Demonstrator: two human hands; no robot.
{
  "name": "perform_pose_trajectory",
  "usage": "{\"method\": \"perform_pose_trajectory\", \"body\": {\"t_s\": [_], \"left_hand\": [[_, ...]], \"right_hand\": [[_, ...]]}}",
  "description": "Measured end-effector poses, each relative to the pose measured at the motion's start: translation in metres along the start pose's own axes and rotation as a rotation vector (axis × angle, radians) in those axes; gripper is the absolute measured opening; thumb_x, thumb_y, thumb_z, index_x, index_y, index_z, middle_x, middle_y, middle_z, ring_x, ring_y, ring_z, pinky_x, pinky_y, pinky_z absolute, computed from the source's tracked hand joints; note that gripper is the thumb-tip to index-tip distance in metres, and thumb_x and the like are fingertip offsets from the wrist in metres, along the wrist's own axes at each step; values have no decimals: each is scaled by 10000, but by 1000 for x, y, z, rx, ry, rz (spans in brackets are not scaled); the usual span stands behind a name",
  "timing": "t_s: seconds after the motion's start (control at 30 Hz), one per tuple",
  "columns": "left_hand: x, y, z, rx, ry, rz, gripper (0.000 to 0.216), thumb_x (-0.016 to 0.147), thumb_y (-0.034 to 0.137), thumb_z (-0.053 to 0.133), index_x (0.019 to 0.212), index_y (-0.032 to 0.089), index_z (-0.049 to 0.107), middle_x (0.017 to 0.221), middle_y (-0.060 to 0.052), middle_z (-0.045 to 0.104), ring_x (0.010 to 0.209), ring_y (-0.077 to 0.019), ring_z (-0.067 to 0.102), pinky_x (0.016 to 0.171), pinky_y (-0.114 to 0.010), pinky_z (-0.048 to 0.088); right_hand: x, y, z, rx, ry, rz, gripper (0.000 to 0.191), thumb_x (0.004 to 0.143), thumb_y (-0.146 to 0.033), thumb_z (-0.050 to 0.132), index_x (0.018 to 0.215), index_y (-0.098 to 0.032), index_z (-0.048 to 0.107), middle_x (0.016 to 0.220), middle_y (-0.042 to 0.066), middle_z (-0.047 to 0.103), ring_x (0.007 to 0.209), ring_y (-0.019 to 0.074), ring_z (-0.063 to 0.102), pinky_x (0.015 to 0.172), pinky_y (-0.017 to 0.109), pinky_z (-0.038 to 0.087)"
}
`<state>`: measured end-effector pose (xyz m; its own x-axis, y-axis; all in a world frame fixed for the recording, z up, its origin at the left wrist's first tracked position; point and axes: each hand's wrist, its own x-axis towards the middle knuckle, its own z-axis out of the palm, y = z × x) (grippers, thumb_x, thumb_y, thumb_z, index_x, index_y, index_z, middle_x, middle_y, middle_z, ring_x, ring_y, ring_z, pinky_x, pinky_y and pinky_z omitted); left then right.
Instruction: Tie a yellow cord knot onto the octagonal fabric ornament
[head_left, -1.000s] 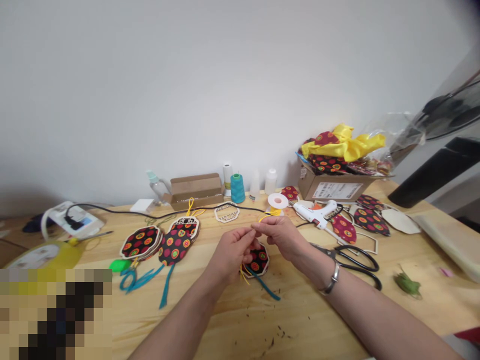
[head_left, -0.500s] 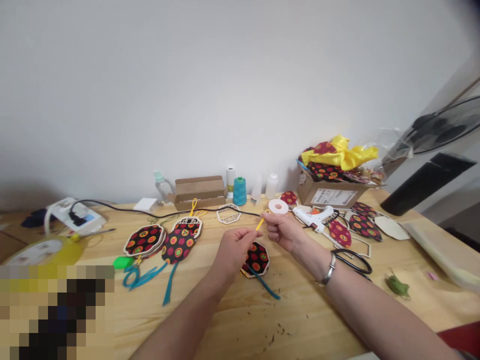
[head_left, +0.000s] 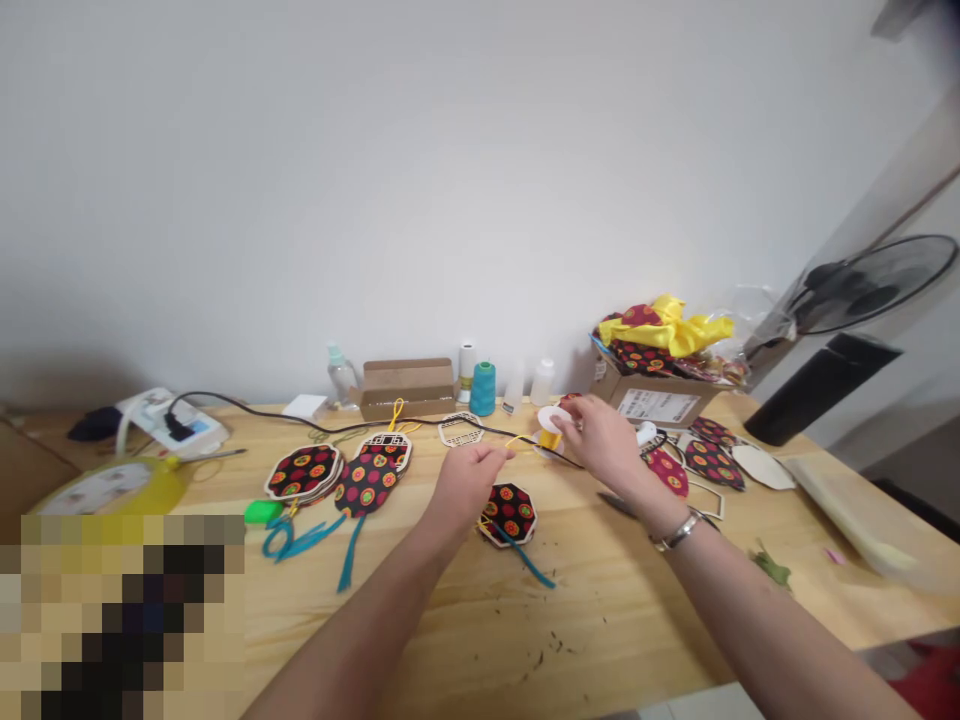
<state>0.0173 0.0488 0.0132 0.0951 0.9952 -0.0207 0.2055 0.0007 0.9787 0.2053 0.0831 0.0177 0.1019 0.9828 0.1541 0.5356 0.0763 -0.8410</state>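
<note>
My left hand [head_left: 466, 488] pinches the end of a yellow cord [head_left: 523, 439] between thumb and fingers. The cord runs right to a white spool [head_left: 553, 418] wound with yellow. Closed around the spool's side, my right hand [head_left: 602, 440] tilts it slightly. Just below my left hand lies an octagonal ornament [head_left: 511, 512] with dark flowered fabric, a pale wooden rim and a teal tassel. To the left rest a stack of similar ornaments [head_left: 304, 473] and another flowered ornament [head_left: 369, 482] with a yellow loop.
A black cable [head_left: 262, 412] crosses the table behind my hands. Along the wall stand a cardboard box [head_left: 409, 388], a teal thread cone [head_left: 484, 390] and small bottles [head_left: 542, 382]. A glue gun [head_left: 646, 434] lies partly hidden behind my right hand, near a fabric-filled carton [head_left: 649, 395].
My right hand has moved right from the cord and taken hold of the spool, which is now raised and tilted. My left hand keeps the cord. The view has shifted slightly.
</note>
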Motion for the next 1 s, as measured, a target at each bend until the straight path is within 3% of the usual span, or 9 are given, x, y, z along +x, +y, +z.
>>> {"method": "perform_pose_trajectory", "body": {"t_s": [0.07,0.17,0.27,0.4,0.57,0.7,0.8,0.9,1.0], "left_hand": [[0,0,0,-18,-5,-45,273,680,385,525,602,141,617,446,82,256,417,-73,222,436,-215,206],[-1,0,0,-73,-19,-103,292,675,393,528,707,129,650,451,87,245,406,-65,196,411,-214,167],[-4,3,-2,-115,-38,-109,325,682,403,528,782,122,660,460,90,231,402,-58,178,396,-209,145],[-13,8,-18,-166,-65,-187,336,680,386,547,838,105,645,436,102,218,373,-46,157,374,-201,107],[-30,2,-50,-307,-46,-289,351,666,410,594,830,100,613,415,119,222,358,-24,125,371,-186,75],[-44,-14,-55,-312,-71,-348,362,661,434,606,813,105,614,410,122,217,350,-18,119,366,-185,66],[-50,-24,-44,-290,-70,-377,367,658,443,597,810,110,620,407,120,224,347,-21,125,360,-183,70],[-51,-26,-28,-285,-87,-398,355,653,438,591,789,112,624,404,118,238,346,-23,131,354,-181,85],[-47,-21,-13,-290,-110,-395,339,656,428,585,755,106,627,394,119,229,337,-22,124,351,-185,81]], "right_hand": [[6,-1,-4,-379,13,-279,502,633,-221,650,1124,-237,550,1183,120,480,1065,294,419,819,361,360],[18,3,-1,-566,-190,-359,629,603,-161,659,1206,-245,499,1244,139,431,1105,302,399,891,395,321],[27,7,-1,-472,-303,-304,513,643,-158,630,1149,-203,554,1040,118,556,958,229,510,834,322,375],[28,5,-23,-372,-275,-222,476,666,-320,645,1109,-170,556,882,64,587,733,160,547,653,261,429],[17,-4,-51,103,-304,59,367,707,-494,564,882,-172,586,694,14,546,537,96,454,443,195,348],[10,-6,-45,150,-109,104,422,725,-563,495,837,-161,556,584,-3,484,473,99,403,435,221,319],[11,-7,-31,-120,138,-44,451,735,-580,463,871,-159,550,648,30,536,567,147,475,544,272,363],[18,-9,-20,-324,316,-151,505,747,-586,433,993,-153,520,857,102,580,774,220,523,680,325,372],[30,-13,-17,-274,363,9,592,728,-629,413,1017,-119,505,924,150,573,836,256,524,710,348,371]]}}
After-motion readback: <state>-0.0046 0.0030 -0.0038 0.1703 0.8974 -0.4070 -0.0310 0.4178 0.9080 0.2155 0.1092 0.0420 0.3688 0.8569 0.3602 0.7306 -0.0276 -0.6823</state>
